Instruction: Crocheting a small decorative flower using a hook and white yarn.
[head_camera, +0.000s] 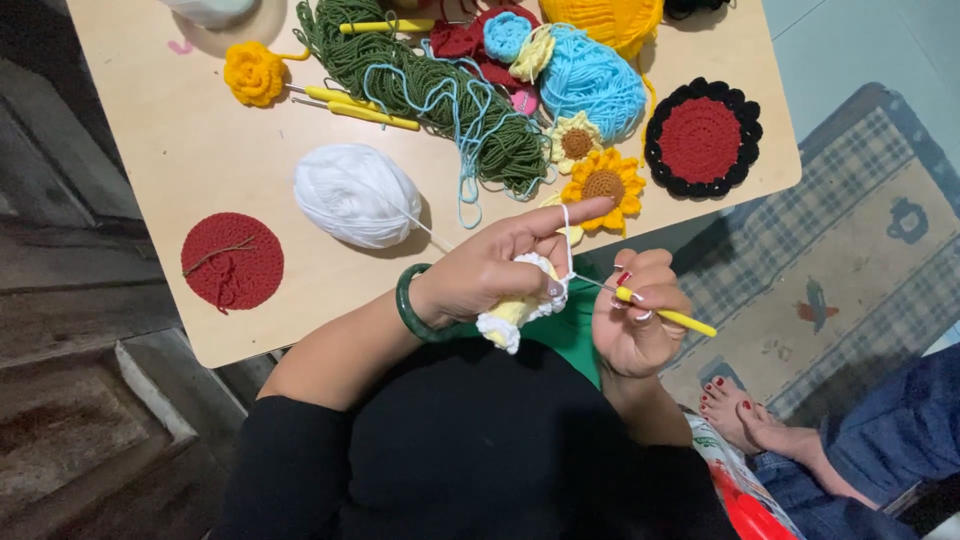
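Wooden table (200, 150) carries a green yarn tangle (420, 80), a light blue yarn ball (595, 85) and a white yarn ball (355, 195). Left hand (490, 270) pinches a white-and-yellow crochet piece (515, 310) at the table's near edge, white strand (566, 240) looped over the raised forefinger. Right hand (635, 315), just beside it, grasps a yellow-handled crochet hook (665, 318), tip at the piece.

Red-white plastic package (735, 490), bottom right
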